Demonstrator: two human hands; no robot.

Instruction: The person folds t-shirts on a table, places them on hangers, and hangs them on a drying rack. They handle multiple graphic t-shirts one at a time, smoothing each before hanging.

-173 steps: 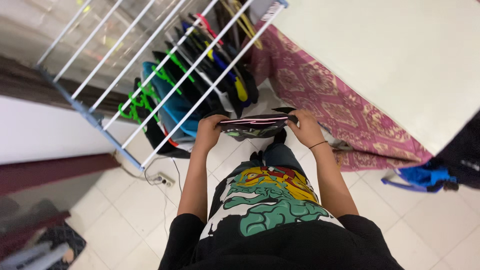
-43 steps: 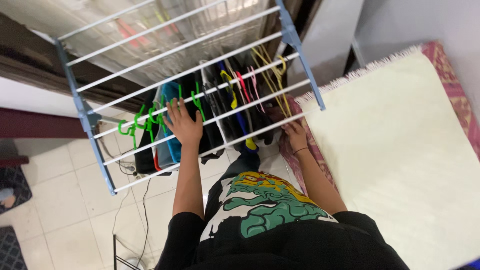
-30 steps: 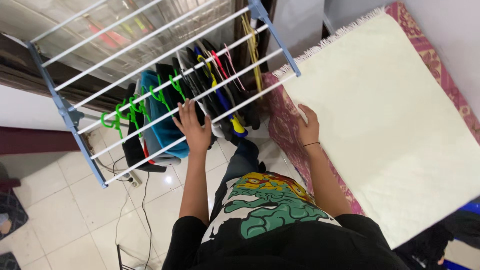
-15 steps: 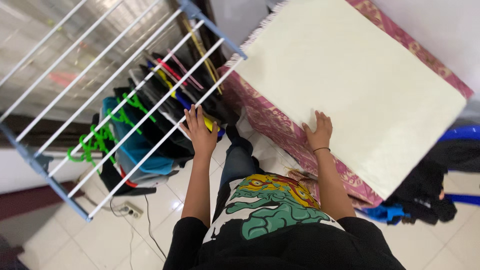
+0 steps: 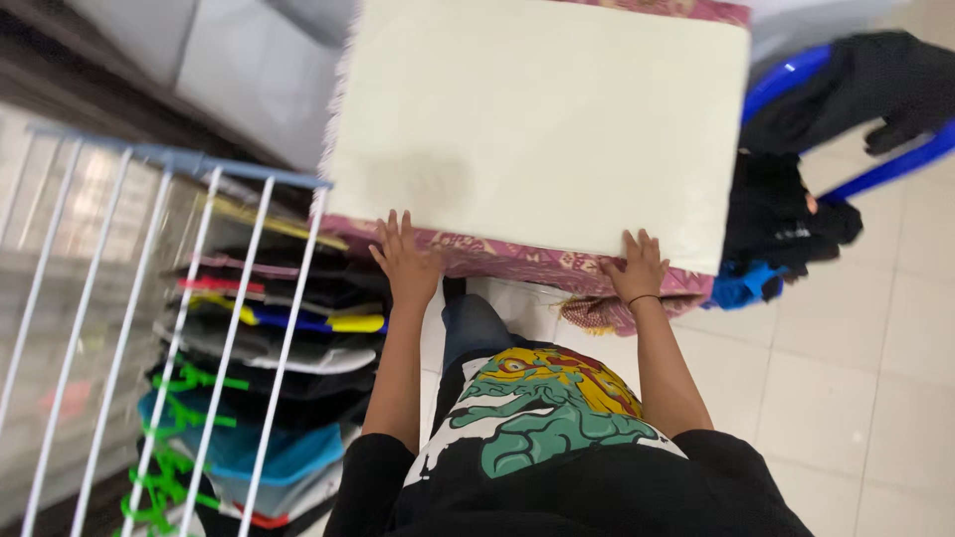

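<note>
Left hand: the left hand (image 5: 406, 262) lies flat with fingers spread on the near edge of the cream rectangular mat (image 5: 537, 119), gripping nothing.
Right hand: the right hand (image 5: 637, 267) is also open, pressed on the same edge, as if to steady it.
Mat: it lies over a maroon patterned cloth (image 5: 517, 261).
Beside: white wire drying rack (image 5: 189, 328) with garments on coloured plastic hangers (image 5: 189, 383).
</note>
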